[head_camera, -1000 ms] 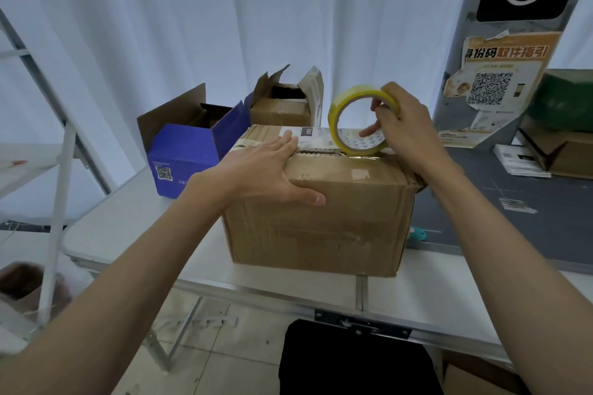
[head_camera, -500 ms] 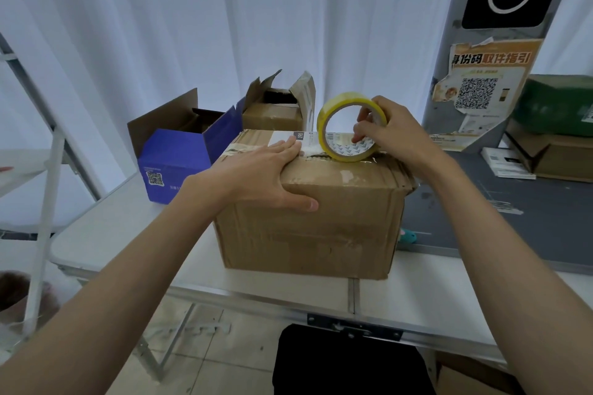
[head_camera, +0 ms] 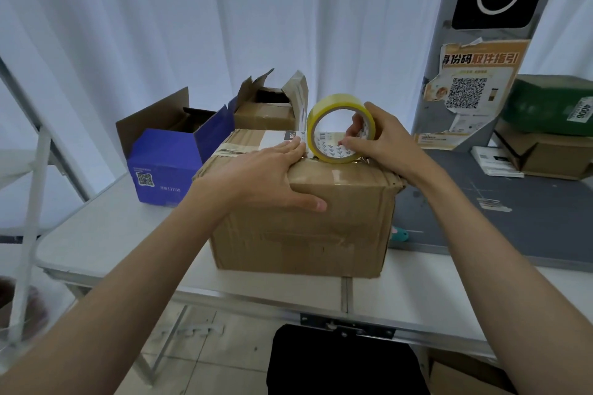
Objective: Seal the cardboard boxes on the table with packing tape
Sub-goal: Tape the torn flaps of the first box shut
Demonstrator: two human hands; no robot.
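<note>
The cardboard box [head_camera: 301,218] is stood on the white surface [head_camera: 106,234]. It is pressed down by the flat, released left hand [head_camera: 256,179]. The tape roll [head_camera: 340,128], upright on its top, is grasped in the right hand's [head_camera: 382,141] grip.

Two bare forearms reach in from the lower corners, uncovered from elbow to wrist, with no sleeve edge showing. The left grip [head_camera: 260,176] and the right grip [head_camera: 382,138] are both bare: five fingers each, short plain nails, nothing worn on fingers or wrists. At 6 o'clock, between the forearms, a patch of plain black fabric [head_camera: 346,362] shows, likely the person's clothing; its cut cannot be told
</note>
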